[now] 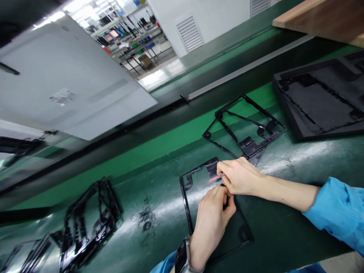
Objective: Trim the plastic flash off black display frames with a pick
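Observation:
A black rectangular plastic frame (pixel 184 201) lies in front of me on the green table. My left hand (pixel 212 214), with a watch on its wrist, pinches the frame's right side near the upper part. Just above it, my right hand (pixel 239 177) is closed on a slim tool with pink-red marks (pixel 215 178); its working end is hidden, so its exact kind does not show. The fingers of both hands almost meet at the frame's edge.
Two overlapping black frames (pixel 247 125) lie beyond my right hand. A dark foam tray (pixel 295 132) with a frame on it is at the right. Several stacked frames (pixel 91 223) stand at the left, near small black scraps (pixel 146 220). A grey panel (pixel 71 76) overhangs the far left.

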Tool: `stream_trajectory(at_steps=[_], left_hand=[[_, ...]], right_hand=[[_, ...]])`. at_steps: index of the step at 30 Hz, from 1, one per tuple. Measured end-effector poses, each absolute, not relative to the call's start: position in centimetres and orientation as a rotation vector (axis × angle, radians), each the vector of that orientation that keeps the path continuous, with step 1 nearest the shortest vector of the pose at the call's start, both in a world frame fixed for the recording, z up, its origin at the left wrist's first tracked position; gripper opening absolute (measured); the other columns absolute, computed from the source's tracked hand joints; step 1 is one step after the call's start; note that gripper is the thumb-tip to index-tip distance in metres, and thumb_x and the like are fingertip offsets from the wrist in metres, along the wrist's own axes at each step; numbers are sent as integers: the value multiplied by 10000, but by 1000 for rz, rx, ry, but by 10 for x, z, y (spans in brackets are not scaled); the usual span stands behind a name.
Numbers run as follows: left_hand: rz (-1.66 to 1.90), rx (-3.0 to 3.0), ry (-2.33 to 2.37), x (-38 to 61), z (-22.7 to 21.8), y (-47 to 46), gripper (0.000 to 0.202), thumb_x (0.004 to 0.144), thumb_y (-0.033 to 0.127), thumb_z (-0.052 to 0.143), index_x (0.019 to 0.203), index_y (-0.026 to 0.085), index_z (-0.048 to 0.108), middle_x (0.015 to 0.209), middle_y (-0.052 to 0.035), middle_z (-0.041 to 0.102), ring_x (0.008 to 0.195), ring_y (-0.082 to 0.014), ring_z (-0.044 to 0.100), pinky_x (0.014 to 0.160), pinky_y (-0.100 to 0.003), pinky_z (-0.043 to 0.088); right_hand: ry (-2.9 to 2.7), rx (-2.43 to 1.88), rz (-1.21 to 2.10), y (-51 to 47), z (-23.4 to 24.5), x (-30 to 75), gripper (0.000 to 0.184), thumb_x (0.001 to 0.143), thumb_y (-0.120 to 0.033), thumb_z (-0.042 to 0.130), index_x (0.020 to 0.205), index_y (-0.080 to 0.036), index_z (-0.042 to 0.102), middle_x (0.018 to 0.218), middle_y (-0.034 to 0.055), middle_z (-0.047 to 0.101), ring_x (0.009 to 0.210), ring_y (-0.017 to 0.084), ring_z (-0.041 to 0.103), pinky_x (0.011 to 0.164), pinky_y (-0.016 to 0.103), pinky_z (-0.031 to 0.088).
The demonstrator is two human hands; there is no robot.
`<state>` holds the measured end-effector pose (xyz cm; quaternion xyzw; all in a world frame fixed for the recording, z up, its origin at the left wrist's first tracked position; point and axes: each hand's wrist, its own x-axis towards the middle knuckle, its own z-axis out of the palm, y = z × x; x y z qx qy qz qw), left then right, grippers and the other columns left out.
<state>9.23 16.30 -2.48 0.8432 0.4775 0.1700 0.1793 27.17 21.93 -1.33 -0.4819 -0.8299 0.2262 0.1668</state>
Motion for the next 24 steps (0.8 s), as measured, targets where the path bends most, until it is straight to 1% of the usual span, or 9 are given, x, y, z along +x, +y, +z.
stream_trajectory(at_steps=[7,12,16,21,24], left_hand=[[533,2390,1376,89,-23,155,164,876,72,537,834,231,529,719,47,541,602,-143,555,588,-253,401],[522,2383,1365,83,-21,148,175,860,62,509,827,234,507,713,45,531,607,-147,553,582,-254,391],[565,2334,1340,80,-18,142,183,885,66,481,821,237,492,718,47,519,614,-133,555,583,-237,404],[735,2140,1365,77,-9,141,163,920,84,483,909,236,541,865,33,661,633,-96,571,612,-194,477],[795,2046,1437,60,-1,144,115,944,144,562,903,233,623,849,40,708,594,-89,573,585,-187,485]], right_hand=[[-2364,-1385,651,220,-13,271,158,942,-81,593,1053,-172,661,1037,42,789,805,208,718,637,332,283],[-2345,-1372,607,219,-16,271,159,940,-79,586,1048,-173,656,985,35,782,762,203,705,624,332,260],[-2341,-1343,563,219,-20,271,157,925,-80,579,1025,-177,649,948,24,769,735,196,688,612,331,242],[-2322,-1327,557,218,-20,272,163,905,-73,586,1014,-181,642,948,24,770,708,186,665,604,328,239],[-2314,-1319,557,217,-21,273,179,894,-61,577,1011,-180,642,932,29,769,677,181,646,595,328,233]])
